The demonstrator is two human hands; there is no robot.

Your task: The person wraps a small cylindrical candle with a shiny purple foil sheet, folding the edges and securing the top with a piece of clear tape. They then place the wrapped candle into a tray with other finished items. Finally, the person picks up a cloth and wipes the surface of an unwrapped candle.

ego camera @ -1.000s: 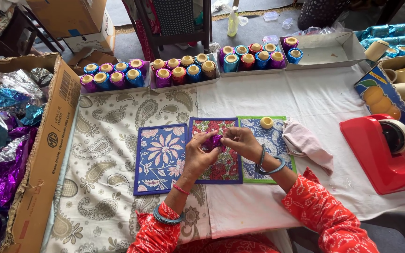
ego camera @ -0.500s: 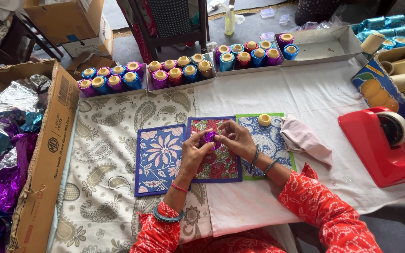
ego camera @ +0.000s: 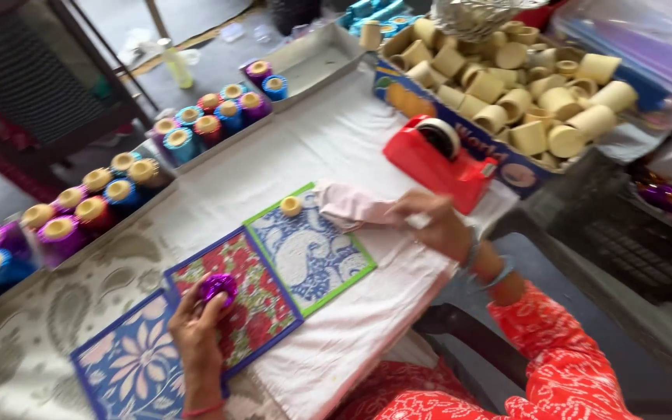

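The left hand rests on the table, its fingers curled together around a small purple foil-wrapped spool, which is pinched at the fingertips. Directly beneath those fingers lies a red floral mat; on the wrist side is a blue floral mat, and beyond the fingertips a green-edged blue mat, all three laid edge to edge. A bare cream spool stands on the far corner of the green-edged mat, well apart from the left fingers.

The right hand is out to the side, its fingers closed on the end of a pale pink cloth; motion blur hides how tightly. Just beyond these fingers stands a red tape dispenser, near but not touching. Further out sits a box of cream cardboard spools. Trays of coloured spools line the table edge, well beyond the left fingertips.
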